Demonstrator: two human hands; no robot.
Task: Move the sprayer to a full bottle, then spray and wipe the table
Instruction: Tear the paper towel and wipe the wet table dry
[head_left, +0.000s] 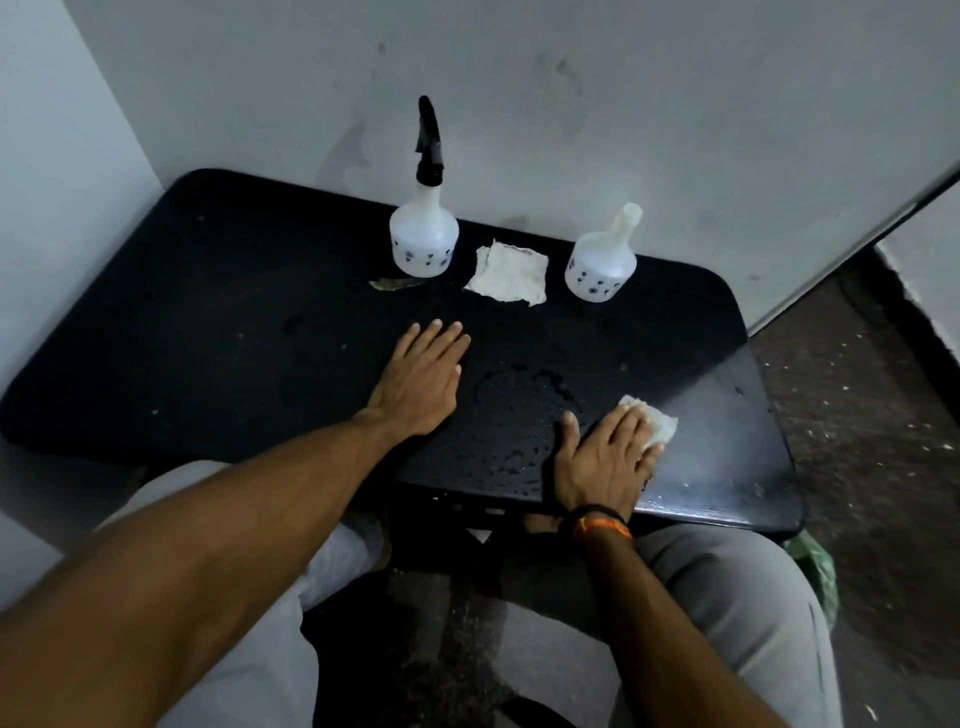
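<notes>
The black table (208, 322) stands against a pale wall, its long axis running left to right across the view. At the far edge a white bottle with blue dots (424, 244) stands upright and carries the black trigger sprayer (429, 143), whose long axis is vertical, its head rising above the neck; which way the nozzle faces cannot be told. To the right, well apart from it, a second white bottle (601, 262) of the same kind stands with its neck open and leaning slightly right. Between the two lies a flat, crumpled white cloth (508, 273), and a small brownish scrap (394, 283) lies just in front of the sprayer bottle. Droplets and a wet ring (519, 410) cover the near middle of the tabletop. The left hand (421, 382) lies flat, palm down, fingers straight and close together, pointing toward the bottles. The right hand (605, 460) presses a wadded white wipe (654, 423) against the table near its front right edge, fingers spread over it; a black and orange wristband (602, 522) circles that wrist.
</notes>
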